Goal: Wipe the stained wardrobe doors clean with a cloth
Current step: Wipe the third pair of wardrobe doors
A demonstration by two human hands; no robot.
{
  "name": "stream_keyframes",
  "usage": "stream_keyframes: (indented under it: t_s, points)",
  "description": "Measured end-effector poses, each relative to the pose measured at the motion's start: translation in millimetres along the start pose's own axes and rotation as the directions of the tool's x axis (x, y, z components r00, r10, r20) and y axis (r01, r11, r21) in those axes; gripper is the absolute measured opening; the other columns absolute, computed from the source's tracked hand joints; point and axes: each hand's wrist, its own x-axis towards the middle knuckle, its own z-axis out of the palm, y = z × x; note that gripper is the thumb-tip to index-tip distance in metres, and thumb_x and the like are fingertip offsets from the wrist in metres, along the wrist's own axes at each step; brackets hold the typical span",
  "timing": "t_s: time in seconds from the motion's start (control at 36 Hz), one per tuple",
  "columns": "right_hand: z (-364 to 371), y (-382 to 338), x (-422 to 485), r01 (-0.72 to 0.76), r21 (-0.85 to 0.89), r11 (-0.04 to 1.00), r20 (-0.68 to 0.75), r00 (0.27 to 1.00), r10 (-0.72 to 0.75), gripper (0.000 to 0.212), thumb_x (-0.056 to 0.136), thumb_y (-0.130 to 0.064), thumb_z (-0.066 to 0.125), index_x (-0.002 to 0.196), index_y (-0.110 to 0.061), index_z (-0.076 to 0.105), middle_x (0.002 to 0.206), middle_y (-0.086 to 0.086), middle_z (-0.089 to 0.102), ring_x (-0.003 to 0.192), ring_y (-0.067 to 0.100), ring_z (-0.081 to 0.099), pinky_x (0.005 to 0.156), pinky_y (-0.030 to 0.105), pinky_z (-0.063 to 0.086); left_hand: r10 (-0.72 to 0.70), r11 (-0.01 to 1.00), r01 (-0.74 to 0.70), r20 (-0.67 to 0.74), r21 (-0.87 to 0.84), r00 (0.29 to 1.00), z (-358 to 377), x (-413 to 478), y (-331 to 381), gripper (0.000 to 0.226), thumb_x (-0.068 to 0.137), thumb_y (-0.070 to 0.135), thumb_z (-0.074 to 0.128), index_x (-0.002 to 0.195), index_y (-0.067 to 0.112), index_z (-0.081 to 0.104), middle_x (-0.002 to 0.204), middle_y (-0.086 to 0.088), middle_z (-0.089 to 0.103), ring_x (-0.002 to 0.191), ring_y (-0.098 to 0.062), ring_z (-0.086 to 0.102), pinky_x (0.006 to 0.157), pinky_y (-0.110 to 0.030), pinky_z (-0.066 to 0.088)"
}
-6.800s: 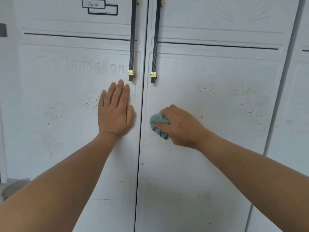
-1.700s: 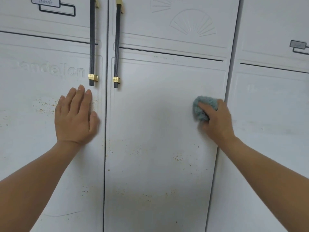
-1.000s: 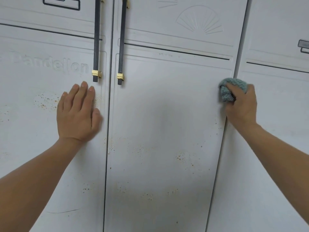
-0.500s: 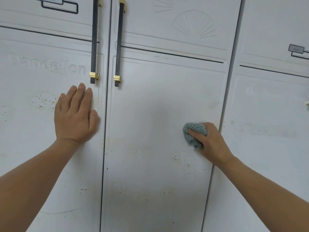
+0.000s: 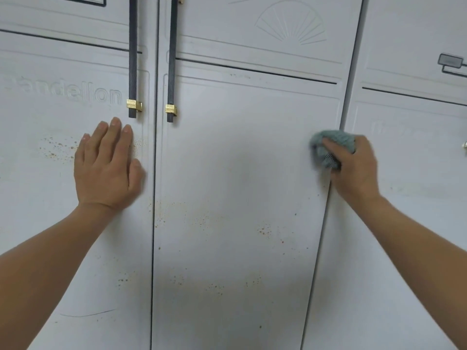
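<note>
Two white wardrobe doors fill the view. My left hand (image 5: 107,168) lies flat with straight fingers on the left door (image 5: 38,198), beside brown speckled stains (image 5: 54,149). My right hand (image 5: 353,168) grips a bunched blue-green cloth (image 5: 328,145) and presses it against the right edge of the middle door (image 5: 240,160). The upper part of that door looks clean. Brown specks (image 5: 264,229) remain across its lower half.
Two dark ribbed vertical handles with gold ends (image 5: 133,72) (image 5: 171,72) hang either side of the gap between the doors. A third white door (image 5: 404,198) stands at the right, with a faint smear across its middle.
Over the last half second my right hand has carried the cloth up and to the right, from mid-door to the door's right edge. My left hand has stayed flat in place.
</note>
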Motion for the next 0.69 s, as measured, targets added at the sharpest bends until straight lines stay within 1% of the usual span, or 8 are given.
stream_keyframes:
  t_s: [0.08, 0.14, 0.25, 0.31, 0.39, 0.5, 0.61, 0.69]
  points:
    - [10.6, 19.3, -5.9, 0.025, -0.037, 0.999, -0.056, 0.998, -0.027, 0.064, 0.075, 0.010, 0.073, 0.133, -0.015, 0.065, 0.121, 0.029, 0.052, 0.107, 0.049, 0.053, 0.086, 0.048, 0.051, -0.004, 1.000, 0.005, 0.016, -0.010, 1.000, 0.7, 0.3, -0.2, 0.061, 0.101, 0.032, 0.038, 0.156, 0.008, 0.043, 0.163, -0.017, 0.041, 0.152, -0.037, 0.036, 0.125, -0.055, 0.025]
    - [22.3, 18.2, -28.9, -0.007, -0.051, 0.999, -0.001, 1.000, 0.007, 0.065, 0.071, 0.010, 0.076, 0.131, -0.013, 0.066, 0.120, 0.029, 0.053, 0.106, 0.047, 0.054, 0.084, 0.043, 0.049, -0.020, 1.000, 0.020, 0.024, -0.008, 1.000, 0.2, -0.2, -0.4, 0.061, 0.100, 0.032, 0.038, 0.157, 0.009, 0.043, 0.163, -0.016, 0.040, 0.152, -0.036, 0.034, 0.126, -0.053, 0.024]
    - [29.7, -2.0, -94.8, 0.155, 0.086, 0.984, 0.174, 0.970, -0.168, 0.013, 0.096, -0.007, 0.066, 0.093, -0.016, 0.074, 0.086, 0.016, 0.066, 0.075, 0.023, 0.061, 0.062, 0.025, 0.039, -0.026, 1.000, 0.027, 0.041, -0.010, 0.999, 0.0, -0.8, 0.9, 0.061, 0.100, 0.032, 0.039, 0.157, 0.009, 0.042, 0.164, -0.016, 0.039, 0.153, -0.036, 0.033, 0.126, -0.052, 0.022]
    - [31.3, -5.8, -118.0, 0.172, 0.137, 0.976, 0.232, 0.952, -0.200, 0.037, 0.084, 0.002, 0.075, 0.106, -0.028, 0.072, 0.107, 0.015, 0.064, 0.095, 0.026, 0.061, 0.075, 0.027, 0.041, -0.018, 1.000, 0.018, 0.027, -0.005, 0.999, 0.8, -1.3, 0.2, 0.061, 0.100, 0.032, 0.038, 0.157, 0.009, 0.042, 0.164, -0.016, 0.039, 0.152, -0.037, 0.034, 0.126, -0.053, 0.024]
    - [35.4, 10.5, -114.8, 0.128, 0.213, 0.969, 0.093, 0.984, -0.151, 0.064, 0.061, 0.014, 0.085, 0.119, -0.008, 0.072, 0.120, 0.004, 0.048, 0.104, 0.018, 0.049, 0.085, 0.033, 0.049, -0.001, 1.000, 0.001, 0.008, 0.002, 1.000, 2.4, -0.3, -0.7, 0.060, 0.101, 0.031, 0.039, 0.156, 0.009, 0.043, 0.163, -0.016, 0.041, 0.151, -0.037, 0.035, 0.124, -0.054, 0.027]
    - [35.7, 20.5, -74.3, -0.130, 0.187, 0.974, -0.090, 0.985, 0.149, 0.069, 0.071, 0.013, 0.073, 0.133, -0.017, 0.064, 0.123, 0.020, 0.051, 0.110, 0.039, 0.055, 0.092, 0.043, 0.051, 0.012, 1.000, -0.012, -0.005, 0.007, 1.000, 2.2, 0.1, -1.5, 0.059, 0.101, 0.031, 0.038, 0.156, 0.008, 0.044, 0.161, -0.018, 0.042, 0.149, -0.039, 0.036, 0.122, -0.055, 0.029]
    - [49.4, 3.7, -93.2, -0.192, 0.118, 0.974, 0.128, 0.976, 0.177, 0.069, 0.079, 0.007, 0.067, 0.140, -0.023, 0.057, 0.134, 0.022, 0.045, 0.119, 0.041, 0.048, 0.096, 0.037, 0.041, -0.001, 1.000, 0.001, -0.003, 0.004, 1.000, 2.4, -0.9, -1.5, 0.059, 0.101, 0.032, 0.037, 0.156, 0.008, 0.043, 0.162, -0.017, 0.042, 0.150, -0.038, 0.036, 0.123, -0.053, 0.027]
    - [59.2, -7.9, -132.8, -0.016, 0.165, 0.986, 0.245, 0.969, -0.025, 0.078, 0.074, 0.007, 0.073, 0.139, -0.032, 0.054, 0.135, 0.021, 0.046, 0.120, 0.040, 0.048, 0.095, 0.036, 0.043, 0.011, 1.000, -0.011, -0.012, 0.004, 1.000, 2.7, -0.7, -0.9, 0.059, 0.101, 0.030, 0.039, 0.156, 0.008, 0.044, 0.161, -0.018, 0.042, 0.149, -0.039, 0.036, 0.123, -0.054, 0.028]
